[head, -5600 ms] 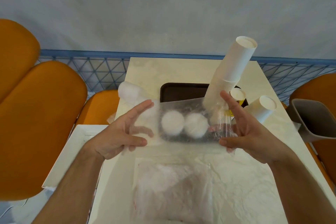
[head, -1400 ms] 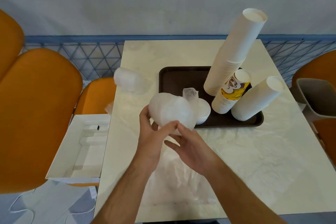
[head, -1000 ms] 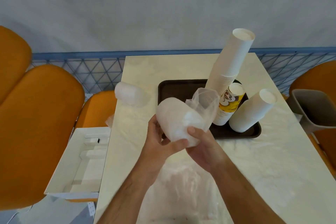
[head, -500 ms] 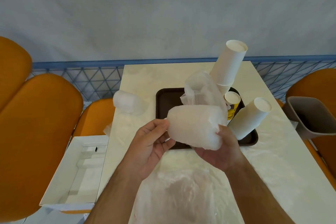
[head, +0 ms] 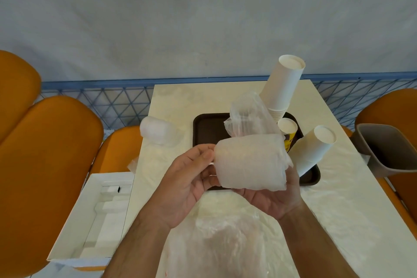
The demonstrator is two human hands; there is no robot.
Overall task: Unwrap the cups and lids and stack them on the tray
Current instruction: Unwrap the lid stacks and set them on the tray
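Pale and marbled, the surface (head: 352, 198) runs out from the person toward a grey wall, with a blue wire fence (head: 112, 106) along its far edge.

Both hands hold a roll of lids (head: 249, 161) up in the air, in front of the tray. The roll lies on its side and is wrapped in thin clear plastic. The loose end of the plastic wrap (head: 250, 117) stands up from the right end of the roll, puffed and open. The right hand (head: 268, 196) is under the roll, its grip curled up around the right end. The left hand (head: 187, 178) pinches the left end with its fingertips, the palm turned up.

Behind the roll sits a dark brown tray (head: 206, 130). On it stands a tall stack of white cups (head: 283, 86), upside down. Just beside it is a shorter stack of yellow printed cups (head: 287, 133), mostly hidden. A third stack of white cups (head: 314, 149) stands at the right edge of the tray.

Another wrapped roll (head: 158, 131) lies on the surface, left of the tray. A flat empty plastic bag (head: 225, 241) lies on the near part, under the arms.

Off the left side is an open white box (head: 94, 216). Orange chairs (head: 47, 165) stand on both sides. A grey bin (head: 388, 146) stands to the right.
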